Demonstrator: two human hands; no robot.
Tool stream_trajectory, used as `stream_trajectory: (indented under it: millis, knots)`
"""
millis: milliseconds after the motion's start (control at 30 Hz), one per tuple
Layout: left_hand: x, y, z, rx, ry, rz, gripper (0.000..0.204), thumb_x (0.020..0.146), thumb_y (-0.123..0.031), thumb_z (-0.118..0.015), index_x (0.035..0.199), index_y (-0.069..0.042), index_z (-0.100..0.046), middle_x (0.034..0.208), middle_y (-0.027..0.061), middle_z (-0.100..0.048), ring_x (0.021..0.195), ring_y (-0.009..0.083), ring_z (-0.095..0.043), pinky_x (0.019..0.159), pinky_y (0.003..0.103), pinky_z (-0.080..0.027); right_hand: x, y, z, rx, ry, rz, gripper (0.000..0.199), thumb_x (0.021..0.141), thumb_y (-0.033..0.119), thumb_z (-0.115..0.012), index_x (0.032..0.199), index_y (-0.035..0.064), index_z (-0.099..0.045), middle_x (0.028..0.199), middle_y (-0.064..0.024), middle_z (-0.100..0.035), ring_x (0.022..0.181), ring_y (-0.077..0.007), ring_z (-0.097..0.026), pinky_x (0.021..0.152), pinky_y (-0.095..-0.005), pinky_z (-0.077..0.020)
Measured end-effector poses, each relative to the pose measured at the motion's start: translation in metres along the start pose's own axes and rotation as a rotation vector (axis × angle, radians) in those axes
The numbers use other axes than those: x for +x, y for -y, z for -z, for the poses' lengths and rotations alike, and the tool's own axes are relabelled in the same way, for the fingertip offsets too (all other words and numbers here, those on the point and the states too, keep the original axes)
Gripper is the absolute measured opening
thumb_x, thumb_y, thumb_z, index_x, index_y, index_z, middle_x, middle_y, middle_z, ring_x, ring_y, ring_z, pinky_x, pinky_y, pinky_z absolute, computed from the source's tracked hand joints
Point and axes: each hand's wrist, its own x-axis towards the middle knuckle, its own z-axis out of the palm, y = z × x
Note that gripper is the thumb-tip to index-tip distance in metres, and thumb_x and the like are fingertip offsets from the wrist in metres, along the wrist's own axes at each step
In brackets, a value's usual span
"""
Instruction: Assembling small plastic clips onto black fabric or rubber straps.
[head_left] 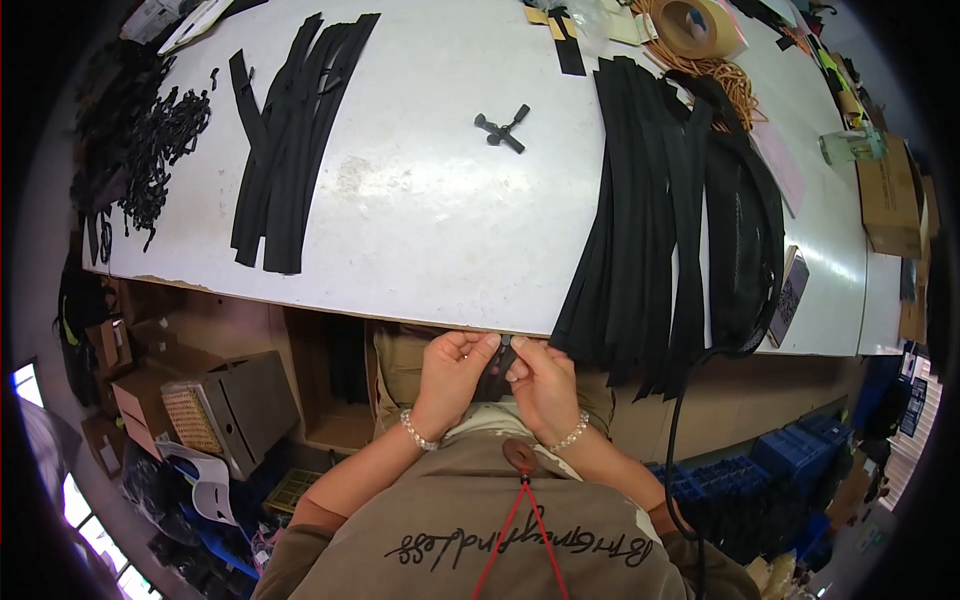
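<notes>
At the near edge of the table (pixel 420 290), my left hand (pixel 452 378) and my right hand (pixel 544 388) meet, thumbs and fingers pinched. Between them is a black zipper strip (pixel 493 383) hanging below the edge, with a small dark piece at its upper end, too small to make out. Just right of my right hand, many long black zipper strips (pixel 625 220) lie side by side, their ends hanging over the edge. Beyond my hands, a few small black zipper pulls (pixel 503 130) lie on the white tabletop.
Another bundle of black strips (pixel 290 150) lies at left, beside a heap of small black pulls (pixel 160 150). At right are a black mesh piece (pixel 742 220), orange cord (pixel 735 95), a tape roll (pixel 690 28) and a black cable (pixel 674 440). Cardboard boxes (pixel 240 410) stand below left.
</notes>
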Motion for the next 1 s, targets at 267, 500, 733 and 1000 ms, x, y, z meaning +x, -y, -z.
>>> stream_trajectory:
  millis: [267,500,733,1000]
  knots:
    - [-0.002,0.013,-0.001,-0.074,-0.048,-0.074,0.01,0.086,-0.007,-0.058,0.091,0.002,-0.06,0.081,0.0024,-0.062,0.067,0.0058,-0.055,0.061,0.019,-0.046,0.001,0.01,0.012,-0.085,0.086,-0.105,0.005,0.084,0.008,-0.06,0.085,0.0033,-0.057,0.07,0.0003,-0.053,0.059,-0.0088,-0.048,0.057,-0.0247,-0.0409]
    - [-0.008,0.009,-0.001,-0.017,-0.04,-0.057,0.011,0.085,-0.007,-0.059,0.091,0.002,-0.059,0.081,0.003,-0.062,0.068,0.0059,-0.055,0.061,0.02,-0.047,-0.001,0.018,0.019,-0.203,0.164,-0.132,0.008,0.084,0.01,-0.06,0.088,0.0039,-0.058,0.074,-0.0001,-0.054,0.062,-0.0097,-0.051,0.059,-0.0251,-0.0434]
    - [-0.003,0.01,-0.001,-0.02,-0.096,-0.053,0.009,0.083,-0.005,-0.061,0.09,0.002,-0.06,0.081,0.0033,-0.062,0.07,0.0058,-0.055,0.061,0.021,-0.048,0.001,0.011,0.017,-0.212,0.119,-0.1,0.007,0.084,0.009,-0.061,0.087,0.0035,-0.058,0.074,-0.0002,-0.054,0.062,-0.0091,-0.05,0.058,-0.0242,-0.0424]
    - [0.001,0.01,0.002,-0.049,-0.071,0.042,0.007,0.084,-0.005,-0.059,0.087,0.0,-0.062,0.081,0.0021,-0.062,0.07,0.0064,-0.054,0.063,0.022,-0.047,0.002,-0.001,0.012,-0.148,0.043,0.057,0.005,0.083,0.003,-0.059,0.087,0.0006,-0.057,0.077,-0.0021,-0.054,0.063,-0.0096,-0.05,0.059,-0.0249,-0.0425]
